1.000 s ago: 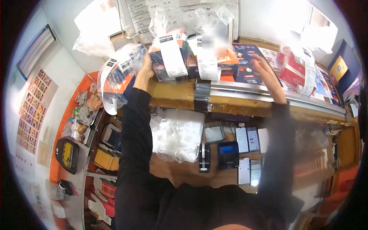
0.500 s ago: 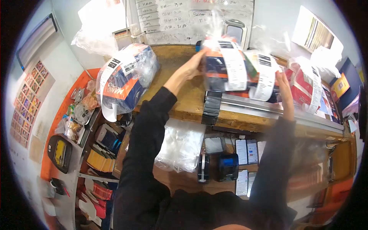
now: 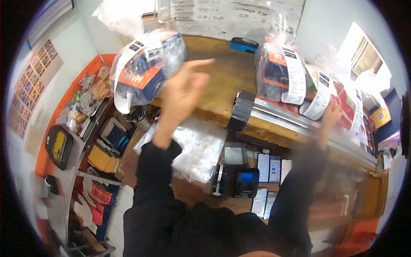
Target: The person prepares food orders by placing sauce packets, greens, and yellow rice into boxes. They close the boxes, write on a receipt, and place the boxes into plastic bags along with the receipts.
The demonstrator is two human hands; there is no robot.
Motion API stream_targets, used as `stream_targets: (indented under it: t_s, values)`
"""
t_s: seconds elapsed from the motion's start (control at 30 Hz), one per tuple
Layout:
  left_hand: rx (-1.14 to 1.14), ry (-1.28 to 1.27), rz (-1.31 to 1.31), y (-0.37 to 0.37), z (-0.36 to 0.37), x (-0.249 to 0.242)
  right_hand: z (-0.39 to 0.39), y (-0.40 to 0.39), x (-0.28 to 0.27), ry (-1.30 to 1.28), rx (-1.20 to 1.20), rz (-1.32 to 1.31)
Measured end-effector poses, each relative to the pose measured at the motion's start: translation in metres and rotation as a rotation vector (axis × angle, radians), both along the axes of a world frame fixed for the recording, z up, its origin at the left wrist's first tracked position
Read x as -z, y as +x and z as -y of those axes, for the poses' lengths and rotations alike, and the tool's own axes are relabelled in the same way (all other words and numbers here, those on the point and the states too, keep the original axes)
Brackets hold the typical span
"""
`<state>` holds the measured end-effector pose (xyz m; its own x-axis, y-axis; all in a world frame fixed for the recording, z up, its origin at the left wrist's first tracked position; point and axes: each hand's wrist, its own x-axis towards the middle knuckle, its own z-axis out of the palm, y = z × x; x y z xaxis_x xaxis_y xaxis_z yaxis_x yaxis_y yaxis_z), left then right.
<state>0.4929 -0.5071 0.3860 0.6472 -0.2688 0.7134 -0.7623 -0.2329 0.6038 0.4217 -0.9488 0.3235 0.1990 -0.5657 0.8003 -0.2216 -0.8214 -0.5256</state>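
Note:
My left hand (image 3: 185, 95) is in the air above the counter's front edge, fingers stretched out, holding nothing. Just left of it stands a clear plastic bag (image 3: 171, 49) around a dark blue and orange box, with a long paper receipt (image 3: 122, 73) hanging down its front. My right hand (image 3: 332, 115), smeared by motion, is right at the lower edge of a receipt (image 3: 320, 96) on a small bagged package. Beside that package, to the left, is another bagged blue and orange box (image 3: 274, 70) with its own receipt (image 3: 294, 81). A red bagged package (image 3: 344, 103) stands to the right.
Wooden counter (image 3: 214, 68) carries a blue and black object (image 3: 244, 44) at the back. Below lie a stack of clear plastic bags (image 3: 199, 150), a black device (image 3: 247, 182) and several phones (image 3: 269, 167). Shelves (image 3: 100, 171) with folded packaging stand left; a whiteboard (image 3: 205, 19) hangs behind.
My left hand has left the blue and orange bagged box on the right and swung left, opening. My right hand has dropped lower along the packages. The camera view has shifted.

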Motion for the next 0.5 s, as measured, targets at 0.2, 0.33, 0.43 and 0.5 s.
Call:
stream_targets:
  t_s: [0.2, 0.33, 0.43, 0.5]
  values:
    - [-0.603, -0.326, 0.183, 0.081, -0.212, -0.014, -0.092, -0.054, -0.014, -0.023, -0.207, 0.276]
    - [-0.193, -0.31, -0.62, 0.155, -0.232, 0.016, -0.172, -0.139, 0.03, 0.209, -0.411, 0.238]
    - [0.022, -0.125, -0.846, 0.199, -0.23, 0.021, -0.209, -0.206, 0.085, 0.145, -0.161, 0.041]
    - [0.243, -0.035, -0.814, 0.202, -0.208, 0.022, -0.236, -0.246, 0.115, 0.206, -0.034, -0.007]
